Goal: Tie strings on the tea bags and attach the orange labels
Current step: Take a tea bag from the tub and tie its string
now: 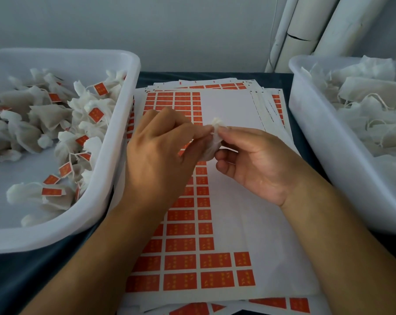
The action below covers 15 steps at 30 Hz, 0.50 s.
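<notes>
Orange labels [216, 279] lie lowest; above them, left hand [160, 151] and right hand [256, 160] both pinch one tea bag [211, 146].

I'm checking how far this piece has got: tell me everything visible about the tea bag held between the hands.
The tea bag is small, white and of thin, gauzy material, bunched at the top into a little tuft. It hangs above the label sheet, pinched at its neck by the left hand and the right hand. No orange label shows on it; any string is too fine to tell.
</notes>
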Each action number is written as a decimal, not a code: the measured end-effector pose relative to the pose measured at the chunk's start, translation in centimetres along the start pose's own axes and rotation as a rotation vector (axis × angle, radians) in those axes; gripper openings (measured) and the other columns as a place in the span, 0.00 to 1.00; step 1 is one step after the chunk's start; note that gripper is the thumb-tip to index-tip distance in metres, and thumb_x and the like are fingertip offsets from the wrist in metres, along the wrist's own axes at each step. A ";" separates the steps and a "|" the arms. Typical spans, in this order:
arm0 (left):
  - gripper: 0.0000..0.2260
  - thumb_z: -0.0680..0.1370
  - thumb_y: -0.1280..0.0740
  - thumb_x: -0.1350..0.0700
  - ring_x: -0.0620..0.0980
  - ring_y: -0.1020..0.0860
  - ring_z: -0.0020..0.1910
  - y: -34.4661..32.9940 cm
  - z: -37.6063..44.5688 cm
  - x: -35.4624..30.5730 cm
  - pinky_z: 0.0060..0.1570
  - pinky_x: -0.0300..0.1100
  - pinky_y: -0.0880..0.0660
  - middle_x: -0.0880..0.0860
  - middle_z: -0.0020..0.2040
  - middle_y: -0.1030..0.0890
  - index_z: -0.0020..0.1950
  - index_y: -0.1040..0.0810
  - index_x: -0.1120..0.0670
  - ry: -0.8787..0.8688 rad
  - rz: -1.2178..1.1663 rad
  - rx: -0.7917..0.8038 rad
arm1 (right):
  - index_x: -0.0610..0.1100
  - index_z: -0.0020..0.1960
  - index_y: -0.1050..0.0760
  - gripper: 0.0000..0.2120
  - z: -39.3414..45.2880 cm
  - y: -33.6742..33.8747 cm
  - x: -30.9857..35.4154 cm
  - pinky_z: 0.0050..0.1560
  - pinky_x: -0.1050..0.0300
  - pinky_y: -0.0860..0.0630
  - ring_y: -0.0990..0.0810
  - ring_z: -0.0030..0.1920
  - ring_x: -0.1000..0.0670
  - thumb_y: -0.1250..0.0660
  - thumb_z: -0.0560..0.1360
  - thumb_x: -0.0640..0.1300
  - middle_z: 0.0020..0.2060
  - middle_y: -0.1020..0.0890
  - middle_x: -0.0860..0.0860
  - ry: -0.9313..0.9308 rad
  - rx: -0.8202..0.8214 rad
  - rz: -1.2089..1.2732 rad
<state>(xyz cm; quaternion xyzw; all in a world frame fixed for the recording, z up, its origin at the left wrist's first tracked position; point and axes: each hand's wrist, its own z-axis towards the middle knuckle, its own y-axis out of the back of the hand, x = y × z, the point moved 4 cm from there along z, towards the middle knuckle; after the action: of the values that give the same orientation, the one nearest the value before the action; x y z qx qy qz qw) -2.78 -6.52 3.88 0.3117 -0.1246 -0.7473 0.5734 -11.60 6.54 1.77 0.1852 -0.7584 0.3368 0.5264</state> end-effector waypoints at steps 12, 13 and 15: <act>0.09 0.80 0.32 0.49 0.45 0.25 0.46 -0.7 0.0 0.1 0.44 0.37 0.26 0.45 0.48 0.25 0.48 0.19 0.54 0.118 -0.007 0.010 | 0.46 0.52 0.20 0.10 0.1 -0.1 0.4 0.45 0.59 0.18 0.16 0.42 0.50 0.38 0.84 0.50 0.40 0.16 0.51 0.240 -0.116 -0.474; 0.09 0.80 0.32 0.49 0.45 0.25 0.45 -0.6 0.0 0.1 0.43 0.37 0.27 0.44 0.48 0.26 0.47 0.20 0.54 0.118 -0.003 0.009 | 0.46 0.52 0.21 0.10 0.1 -0.3 0.5 0.44 0.59 0.18 0.15 0.42 0.51 0.38 0.84 0.50 0.40 0.16 0.52 0.289 -0.127 -0.547; 0.09 0.80 0.33 0.48 0.45 0.26 0.45 -0.7 0.1 0.1 0.44 0.33 0.30 0.43 0.48 0.27 0.47 0.21 0.53 0.129 0.025 0.031 | 0.47 0.52 0.22 0.08 0.1 -0.4 0.6 0.43 0.61 0.17 0.16 0.43 0.54 0.37 0.84 0.50 0.40 0.17 0.55 0.375 -0.161 -0.659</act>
<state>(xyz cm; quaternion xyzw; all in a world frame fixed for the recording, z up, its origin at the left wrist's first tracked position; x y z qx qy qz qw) -3.35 -6.39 3.55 0.3667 -0.1029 -0.7165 0.5845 -11.61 6.22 2.47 0.3123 -0.5727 0.1171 0.7488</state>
